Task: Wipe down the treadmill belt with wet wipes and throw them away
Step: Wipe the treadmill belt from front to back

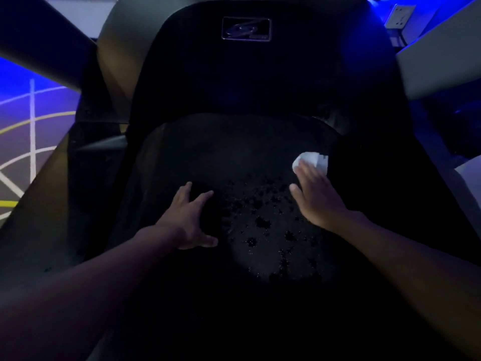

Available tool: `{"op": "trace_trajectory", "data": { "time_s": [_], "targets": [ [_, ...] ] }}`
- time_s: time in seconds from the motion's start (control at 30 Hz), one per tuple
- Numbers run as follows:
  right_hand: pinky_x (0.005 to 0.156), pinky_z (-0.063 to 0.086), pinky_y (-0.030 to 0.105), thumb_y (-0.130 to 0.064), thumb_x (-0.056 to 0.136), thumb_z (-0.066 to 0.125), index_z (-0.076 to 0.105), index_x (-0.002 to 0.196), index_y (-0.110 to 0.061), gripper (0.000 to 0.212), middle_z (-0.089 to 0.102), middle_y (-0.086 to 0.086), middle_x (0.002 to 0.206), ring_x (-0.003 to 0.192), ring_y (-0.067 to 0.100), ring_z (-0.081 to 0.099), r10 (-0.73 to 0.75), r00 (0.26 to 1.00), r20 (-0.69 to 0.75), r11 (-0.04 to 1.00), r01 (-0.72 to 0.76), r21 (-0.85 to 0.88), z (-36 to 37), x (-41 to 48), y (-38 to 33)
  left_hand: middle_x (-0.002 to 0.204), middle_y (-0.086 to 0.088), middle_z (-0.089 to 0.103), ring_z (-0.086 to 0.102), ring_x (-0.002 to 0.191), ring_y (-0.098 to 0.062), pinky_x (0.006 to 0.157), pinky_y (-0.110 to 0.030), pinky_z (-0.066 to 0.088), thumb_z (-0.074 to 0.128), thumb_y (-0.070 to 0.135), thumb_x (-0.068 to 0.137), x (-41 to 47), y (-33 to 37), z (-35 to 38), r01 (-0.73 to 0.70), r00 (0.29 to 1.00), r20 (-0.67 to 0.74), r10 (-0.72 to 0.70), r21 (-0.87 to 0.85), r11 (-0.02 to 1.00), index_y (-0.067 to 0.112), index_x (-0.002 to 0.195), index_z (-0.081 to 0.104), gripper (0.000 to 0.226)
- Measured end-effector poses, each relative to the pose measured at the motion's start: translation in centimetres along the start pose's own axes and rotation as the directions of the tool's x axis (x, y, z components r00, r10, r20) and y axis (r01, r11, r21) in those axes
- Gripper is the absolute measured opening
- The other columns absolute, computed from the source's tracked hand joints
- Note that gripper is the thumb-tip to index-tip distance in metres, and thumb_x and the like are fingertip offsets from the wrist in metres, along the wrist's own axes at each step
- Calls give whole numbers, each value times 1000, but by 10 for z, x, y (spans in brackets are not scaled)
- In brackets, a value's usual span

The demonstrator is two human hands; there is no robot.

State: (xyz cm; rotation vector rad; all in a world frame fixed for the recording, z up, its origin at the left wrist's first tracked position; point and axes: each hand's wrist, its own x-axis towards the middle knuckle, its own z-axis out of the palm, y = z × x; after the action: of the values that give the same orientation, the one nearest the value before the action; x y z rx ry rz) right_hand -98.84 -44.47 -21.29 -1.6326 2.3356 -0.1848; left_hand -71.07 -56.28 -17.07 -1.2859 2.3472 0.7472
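Observation:
The black treadmill belt (pixel 234 152) fills the middle of the view, with wet, speckled patches near its centre. My right hand (pixel 316 196) lies flat with straight fingers on a white wet wipe (pixel 311 159), pressing it onto the belt's right side. The far edge of the wipe sticks out beyond my fingertips. My left hand (pixel 191 220) rests on the belt's left side with its fingers spread and holds nothing. The light is dim.
The black motor cover (pixel 247 69) with a logo badge (pixel 246 28) rises ahead of the belt. Grey uprights (pixel 44 45) slant at the left and right (pixel 440 58). A dark side rail (pixel 86 178) borders the belt on the left. Floor with painted lines (pixel 31 121) lies at left.

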Motion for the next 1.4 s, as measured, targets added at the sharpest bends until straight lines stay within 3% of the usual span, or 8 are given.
{"op": "trace_trajectory", "data": {
  "time_s": [0.2,0.33,0.6,0.8,0.97,1.1,1.3,1.4],
  "targets": [
    [120,16,39,-42,101,36,33,145,-9,55,7,8,163,149,24,11,-85,995,-49,996,87,32,2,2,-9,160,-19,-14,-11,147,-43,118,-52,15,82,44,70,-8,8,5,113,990,-95,-106,67,991,47,151,5,112],
    [122,-4,40,-47,102,18,0,155,-10,68,-5,6,164,150,15,-9,115,993,7,993,-115,-18,10,11,-15,161,-18,-11,-9,147,-42,118,-52,15,83,46,68,-8,4,7,128,986,-114,-122,45,991,44,151,6,112],
    [122,-4,42,-48,101,12,4,156,-12,66,-4,6,164,150,16,-10,130,991,6,991,-130,-29,8,18,-7,161,-16,-12,-10,148,-40,118,-50,14,82,46,70,-10,3,8,116,987,-118,-112,24,993,44,151,6,111],
    [123,1,37,-55,94,6,17,154,-10,76,7,7,164,151,16,0,-318,946,68,939,325,-118,19,11,-27,161,-16,-12,-11,148,-40,118,-51,14,83,44,70,-11,5,6,121,987,-104,-119,14,993,44,150,8,110],
    [121,-2,41,-50,101,17,13,155,-9,68,3,11,164,151,22,-2,29,999,-16,998,-30,-60,16,31,-26,160,-18,-15,-13,146,-43,119,-53,8,83,43,70,-10,7,5,139,986,-102,-135,40,989,43,150,9,109],
    [123,0,39,-58,93,8,13,155,-10,78,2,6,163,151,18,-4,-355,933,59,929,359,-86,23,13,-48,156,-23,-26,-18,143,-51,116,-63,2,80,44,73,-10,11,3,183,982,-66,-179,74,980,44,150,-1,112],
    [123,4,44,-54,98,17,14,155,-8,73,4,10,163,151,22,0,-132,991,-16,989,130,-67,17,31,-42,159,-18,-22,-16,146,-42,119,-57,6,79,50,73,-9,5,6,213,976,-61,-210,36,976,13,154,-14,129],
    [123,8,44,-60,97,12,18,155,-9,77,8,8,163,151,21,2,-434,899,52,889,437,-133,25,15,-65,160,-13,-23,-16,147,-38,121,-53,5,76,58,72,-11,-3,7,172,984,-61,-169,43,984,13,154,-13,129]
  ]
}}
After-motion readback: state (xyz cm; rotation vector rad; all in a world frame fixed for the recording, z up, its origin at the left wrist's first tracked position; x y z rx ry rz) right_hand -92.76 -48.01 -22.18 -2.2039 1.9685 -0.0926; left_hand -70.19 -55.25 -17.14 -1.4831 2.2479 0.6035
